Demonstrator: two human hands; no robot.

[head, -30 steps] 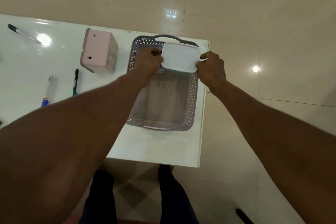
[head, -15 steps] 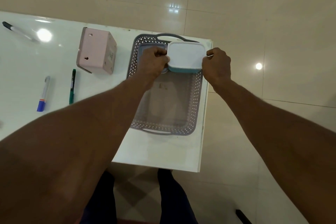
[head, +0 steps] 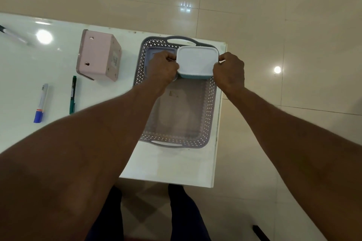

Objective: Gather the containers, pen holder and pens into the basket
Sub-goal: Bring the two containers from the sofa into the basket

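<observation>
Two hands are holding one white-lidded container between them, over the far right part of the gray basket. The left hand is curled closed against the container's left side, and the right hand is curled closed against its right side, so both are gripping it. A teal base is showing under the white lid along the near edge. Whether the container is touching the basket floor cannot be told.

A second container, with a purplish lid, is lying inside the basket at its far left corner, partly hidden by the left hand. That is making two containers in view, both within the basket (which is sitting at the right end of the white table, one handle far and one near).

One pink pen holder is lying tipped on its side on the table, just left of the basket. Three pens are lying on the table outside the basket: a green pen near the pen holder, a white marker with a blue cap left of it, and a black-capped pen at the far left edge.

A small mark is showing on the basket floor, and print on the marker, but both are too small to read.
</observation>
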